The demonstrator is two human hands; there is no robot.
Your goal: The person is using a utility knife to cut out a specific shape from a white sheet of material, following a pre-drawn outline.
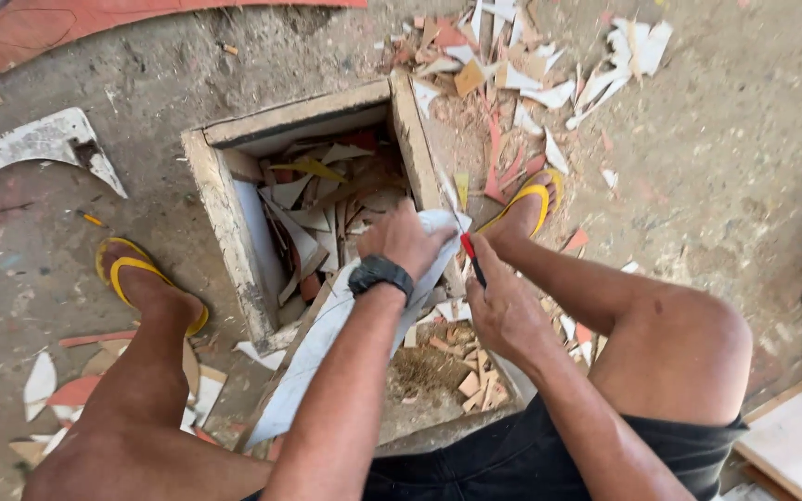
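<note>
- Your left hand [401, 239] is closed over the upper end of the long white strip [327, 343], pressing it down where it crosses the front right corner of the concrete box [225, 218]; a black watch [380, 275] sits on that wrist.
- Your right hand [503, 311] is gripped around a red-handled cutter [469, 253], its tip touching the strip's right edge just beside your left knuckles.
- The strip lies slanted, its top end on the box's right wall, its lower end running down toward your left knee.
- To do this cut well, I would keep the left hand's weight directly over the box wall, so the strip is backed by something hard right beside the blade (an unsupported end will likely flex or snap off line).
- Keep the left fingertips behind the blade's path, not ahead of it; they look very close to the tip.
- Draw the cutter in one steady line along the edge; the material seems brittle, judging from the sharp shards about.
- Offcuts in white, tan and red-brown fill the box [313, 209], and more lie scattered past its far right corner [531, 65].
- The floor [744, 158] is bare, dusty concrete; a curved white piece [25, 153] lies near its left edge and a large red-brown panel [48, 28] at the far left corner.
- Your feet, in yellow sandals [132, 274], stand on either side of the box, with shards close by (mind them when you shift).
</note>
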